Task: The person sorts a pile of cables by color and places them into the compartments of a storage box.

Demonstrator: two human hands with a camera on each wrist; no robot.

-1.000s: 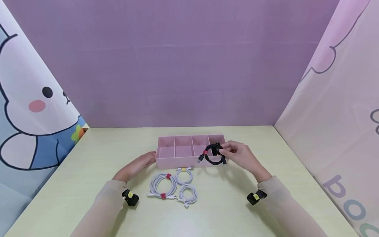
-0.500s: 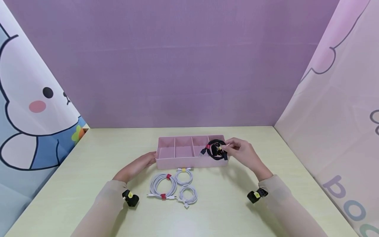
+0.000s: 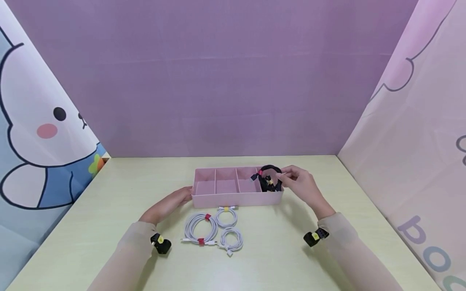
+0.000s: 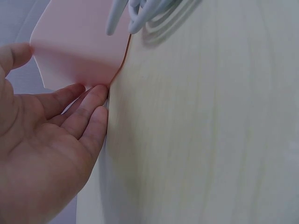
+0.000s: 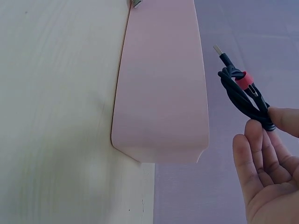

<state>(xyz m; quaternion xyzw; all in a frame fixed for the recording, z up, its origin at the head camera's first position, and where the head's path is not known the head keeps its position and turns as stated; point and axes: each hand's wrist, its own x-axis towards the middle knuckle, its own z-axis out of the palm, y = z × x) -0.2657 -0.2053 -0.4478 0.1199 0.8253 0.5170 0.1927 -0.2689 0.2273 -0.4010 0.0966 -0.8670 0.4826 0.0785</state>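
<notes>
A pink box (image 3: 236,200) with several compartments stands on the table. My left hand (image 3: 169,204) rests against its left end; in the left wrist view the loosely bent fingers (image 4: 88,112) touch the end wall and the thumb meets the rim. Between thumb and fingertips, my right hand (image 3: 302,186) pinches a coiled black USB cable (image 5: 240,95) with a red tie. The coil hangs above the rightmost compartment, its plug end pointing left. More black cable with a yellow tie (image 3: 270,182) lies inside that compartment. The other compartments hold nothing visible.
Three coiled white cables lie before the box: a large one (image 3: 187,227) with red ties, a small one with a yellow tie (image 3: 226,209), and another small one (image 3: 238,242). A purple backdrop (image 3: 225,81) rises behind the table; printed cloths flank it.
My right hand has moved slightly back and right, carrying the black cable from over the box's front edge to above the rightmost compartment. My left hand has stayed put.
</notes>
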